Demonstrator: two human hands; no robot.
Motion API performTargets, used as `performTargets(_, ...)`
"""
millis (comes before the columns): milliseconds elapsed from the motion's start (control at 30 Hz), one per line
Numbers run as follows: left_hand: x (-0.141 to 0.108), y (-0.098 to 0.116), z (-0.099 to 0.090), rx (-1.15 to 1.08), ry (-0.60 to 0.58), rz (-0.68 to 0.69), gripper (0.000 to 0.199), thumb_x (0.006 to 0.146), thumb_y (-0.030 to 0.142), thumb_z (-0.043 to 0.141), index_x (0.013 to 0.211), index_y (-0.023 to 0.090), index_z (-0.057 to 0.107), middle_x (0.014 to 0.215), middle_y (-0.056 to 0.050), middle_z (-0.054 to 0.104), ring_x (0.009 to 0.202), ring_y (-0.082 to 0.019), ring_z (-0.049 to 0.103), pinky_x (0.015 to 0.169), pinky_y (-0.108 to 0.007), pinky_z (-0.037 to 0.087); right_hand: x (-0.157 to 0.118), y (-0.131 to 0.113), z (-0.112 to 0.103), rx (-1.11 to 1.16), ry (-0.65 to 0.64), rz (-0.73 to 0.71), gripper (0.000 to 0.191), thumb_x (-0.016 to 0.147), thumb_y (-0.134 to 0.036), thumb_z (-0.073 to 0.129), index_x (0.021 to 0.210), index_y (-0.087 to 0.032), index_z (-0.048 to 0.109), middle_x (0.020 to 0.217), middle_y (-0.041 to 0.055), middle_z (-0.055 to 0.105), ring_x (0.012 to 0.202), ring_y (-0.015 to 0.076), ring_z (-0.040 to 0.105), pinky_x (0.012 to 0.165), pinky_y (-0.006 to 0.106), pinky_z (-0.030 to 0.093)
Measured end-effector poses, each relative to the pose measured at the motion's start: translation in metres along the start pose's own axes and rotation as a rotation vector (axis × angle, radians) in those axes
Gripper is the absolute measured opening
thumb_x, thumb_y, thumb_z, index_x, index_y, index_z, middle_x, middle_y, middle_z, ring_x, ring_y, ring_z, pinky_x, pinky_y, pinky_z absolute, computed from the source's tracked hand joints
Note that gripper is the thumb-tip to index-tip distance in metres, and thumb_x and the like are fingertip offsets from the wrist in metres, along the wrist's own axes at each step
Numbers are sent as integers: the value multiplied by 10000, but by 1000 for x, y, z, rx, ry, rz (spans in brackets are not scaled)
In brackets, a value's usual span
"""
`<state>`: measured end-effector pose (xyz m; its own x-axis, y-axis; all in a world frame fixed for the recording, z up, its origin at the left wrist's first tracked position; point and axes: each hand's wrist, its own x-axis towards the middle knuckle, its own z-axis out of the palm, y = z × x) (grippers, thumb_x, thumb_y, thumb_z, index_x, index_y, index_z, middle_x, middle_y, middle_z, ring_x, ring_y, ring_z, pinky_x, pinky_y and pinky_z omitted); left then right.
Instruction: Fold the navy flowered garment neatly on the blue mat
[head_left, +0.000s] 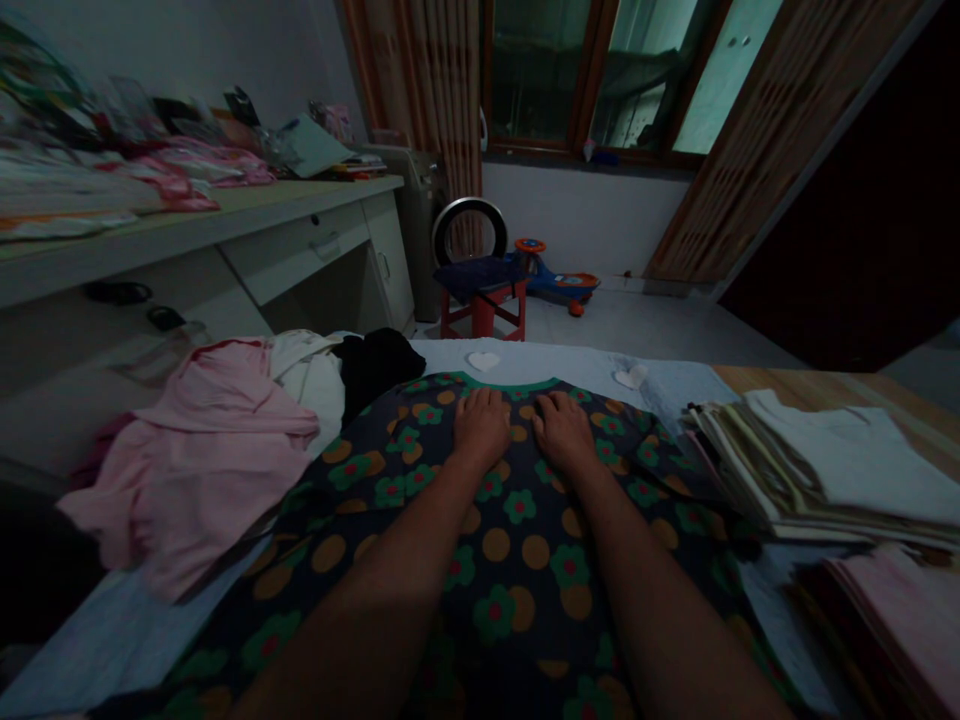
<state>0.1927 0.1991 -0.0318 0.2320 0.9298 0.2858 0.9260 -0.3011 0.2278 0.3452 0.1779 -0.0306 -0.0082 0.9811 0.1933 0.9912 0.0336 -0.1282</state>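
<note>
A dark garment [519, 506] with green flowers and orange dots lies spread over a light blue cloth [525, 352], its green-edged neckline at the far side. My left hand [481, 425] rests flat on it just below the neckline, fingers pointing away from me. Slightly to the right, my right hand [562, 430] lies on the same garment, its fingers a little bent and apart. Neither hand has anything gripped in it. A gap of patterned fabric shows between the two hands.
Crumpled pink clothing [217, 440] and a black piece [379, 365] lie at left. Folded clothes [847, 460] are stacked at right, with a pink folded pile [900, 610] nearer. Beyond stand a red stool [484, 315] and a cluttered desk [300, 220].
</note>
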Motion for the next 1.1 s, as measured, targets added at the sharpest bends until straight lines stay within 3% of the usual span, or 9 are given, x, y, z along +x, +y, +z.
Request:
performTargets(267,12,-24,-5,25,-74,-113,320,928,299,472,1195,140,549,1306,-142,575,1271,-274,483,1092,-430,340,2,3,5,33,-50,-7,507,970,-415,393,1404,-168,481,1503,145,418,1383,285,353,1120,438,275)
performTargets(467,20,-49,-6,2,-127,-194,464,941,322,424,1372,149,446,1499,-143,439,1413,-267,356,1168,-478,265,1,2,2,40,-79,2,536,970,-445,390,1419,-163,465,1531,142,384,1408,300,329,1132,448,260)
performTargets(733,21,-50,-9,36,-204,-225,574,958,415,344,1473,162,364,1587,-109,327,1476,-265,253,1201,-505,207,1,1,0,36,-120,19,558,973,-464,373,1445,-174,439,1560,127,345,1431,296,295,1149,443,228)
performTargets(900,21,-51,-7,46,-232,-218,624,953,515,325,1483,188,361,1613,-108,267,1488,-303,209,1196,-543,177,-2,0,-2,54,-166,44,702,936,-604,394,1487,-169,382,1599,143,261,1461,318,219,1159,483,178)
performTargets(1000,19,-49,-4,46,-195,-197,587,955,507,340,1457,210,399,1600,-125,290,1472,-338,230,1173,-581,191,-3,-6,-8,90,-136,35,715,897,-618,473,1458,-177,424,1565,154,316,1428,343,261,1130,506,217)
performTargets(1100,17,-44,-5,51,-91,-156,471,950,405,405,1378,223,480,1541,-134,370,1418,-339,307,1143,-559,259,-4,-16,-17,150,-74,-93,523,897,-488,540,1338,-205,542,1399,131,499,1278,299,423,1053,441,323)
